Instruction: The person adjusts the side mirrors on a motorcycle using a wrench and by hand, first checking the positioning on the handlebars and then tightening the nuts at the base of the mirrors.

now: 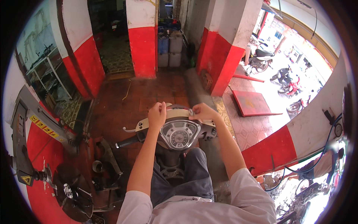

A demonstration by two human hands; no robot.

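In the head view, reaching forward with both forearms slightly converging, the left forearm [144, 160] close to straight up from the near side and the right forearm [230, 149] slanting inward from the near right. Holding the left hand [157, 114] upright with fingers curled in and thumb against them, at the left of the cream handlebar cover [176, 114]; cannot tell whether gripping anything. Bending the right hand [204, 112] leftward over the cover's right part, thumb and fingertips drawn together beside a small pale piece [191, 112]; too blurred to tell whether pinching it. Showing just on the near side of the cover, between both wrists, the round-cornered instrument cluster [180, 134]. Masking the inner end of the left grip [126, 142] with the left forearm; leaving the brake lever [129, 130] in sight. Placed around: at near left, a dark round tray [76, 207] bearing a wrench [85, 191]; at far left, a grey machine [19, 127]; at far right, a red ramp [253, 103] and parked motorbikes [291, 87].
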